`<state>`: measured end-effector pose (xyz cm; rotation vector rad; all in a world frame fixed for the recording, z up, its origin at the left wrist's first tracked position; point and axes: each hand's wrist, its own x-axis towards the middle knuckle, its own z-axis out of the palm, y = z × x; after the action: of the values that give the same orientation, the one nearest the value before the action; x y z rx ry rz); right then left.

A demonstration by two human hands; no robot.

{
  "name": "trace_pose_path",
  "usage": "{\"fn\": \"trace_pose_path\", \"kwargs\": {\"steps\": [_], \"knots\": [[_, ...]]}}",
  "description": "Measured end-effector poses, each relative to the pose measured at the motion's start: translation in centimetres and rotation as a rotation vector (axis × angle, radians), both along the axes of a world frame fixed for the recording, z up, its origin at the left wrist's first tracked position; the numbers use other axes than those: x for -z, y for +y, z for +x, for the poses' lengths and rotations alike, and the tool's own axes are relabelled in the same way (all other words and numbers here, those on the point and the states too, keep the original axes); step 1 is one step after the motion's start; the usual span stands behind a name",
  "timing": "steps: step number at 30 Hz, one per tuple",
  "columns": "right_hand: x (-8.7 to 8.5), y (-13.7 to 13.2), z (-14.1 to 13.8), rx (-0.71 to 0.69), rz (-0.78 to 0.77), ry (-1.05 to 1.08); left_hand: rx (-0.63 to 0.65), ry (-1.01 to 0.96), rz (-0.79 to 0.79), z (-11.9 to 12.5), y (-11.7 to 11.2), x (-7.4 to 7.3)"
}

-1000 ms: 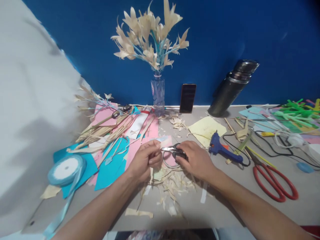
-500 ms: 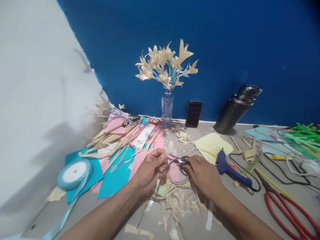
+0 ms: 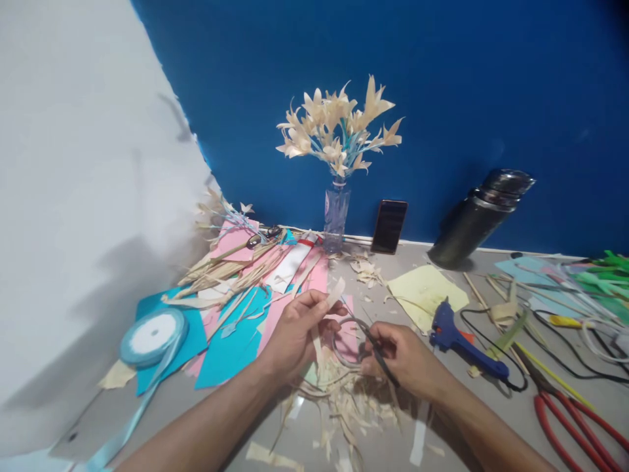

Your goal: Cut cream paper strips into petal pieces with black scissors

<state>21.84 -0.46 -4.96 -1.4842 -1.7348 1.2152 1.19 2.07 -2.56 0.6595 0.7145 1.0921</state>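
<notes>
My left hand (image 3: 297, 331) pinches a pale dried-leaf strip (image 3: 337, 294) between thumb and fingers, its pointed tip sticking up. Small dark-handled scissors (image 3: 378, 354) are in my right hand (image 3: 410, 360), just right of the strip. Their handles slant across my fingers, and whether the blades touch the strip I cannot tell. Below both hands lies a heap of pale trimmings (image 3: 351, 400). Beyond it, partly behind the scissors, a ring-shaped loop (image 3: 339, 351) rests on pink paper.
Pale handmade flowers (image 3: 339, 121) stand in a clear bottle (image 3: 337, 219) by the blue wall, near a phone (image 3: 390, 226) and a dark flask (image 3: 481, 219). To the right lie a blue glue gun (image 3: 464, 344) and red-handled scissors (image 3: 565, 419). A ribbon roll (image 3: 153, 337) sits left.
The scissors have turned in my right hand and drawn back from the strip, which now shows more of its length above my left fingers. The whole view has shifted slightly.
</notes>
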Motion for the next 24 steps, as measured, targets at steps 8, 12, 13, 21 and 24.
{"fn": "trace_pose_path", "kwargs": {"steps": [8, 12, 13, 21, 24], "knots": [[-0.04, -0.20, -0.30, -0.008, 0.015, -0.173, 0.072, 0.104, 0.059, -0.03, -0.08, 0.29], [-0.21, -0.19, -0.28, -0.009, 0.031, -0.213, 0.075, 0.118, 0.079, -0.15, -0.14, 0.56], [-0.27, -0.20, -0.28, -0.009, 0.035, -0.223, 0.077, 0.119, 0.084, -0.16, -0.14, 0.64], [-0.71, -0.37, -0.20, -0.017, 0.047, -0.266, 0.112, 0.120, 0.089, -0.15, -0.05, 0.72], [-0.49, -0.35, -0.14, -0.013, 0.027, -0.262, 0.112, 0.132, 0.074, -0.17, -0.10, 0.49]]}}
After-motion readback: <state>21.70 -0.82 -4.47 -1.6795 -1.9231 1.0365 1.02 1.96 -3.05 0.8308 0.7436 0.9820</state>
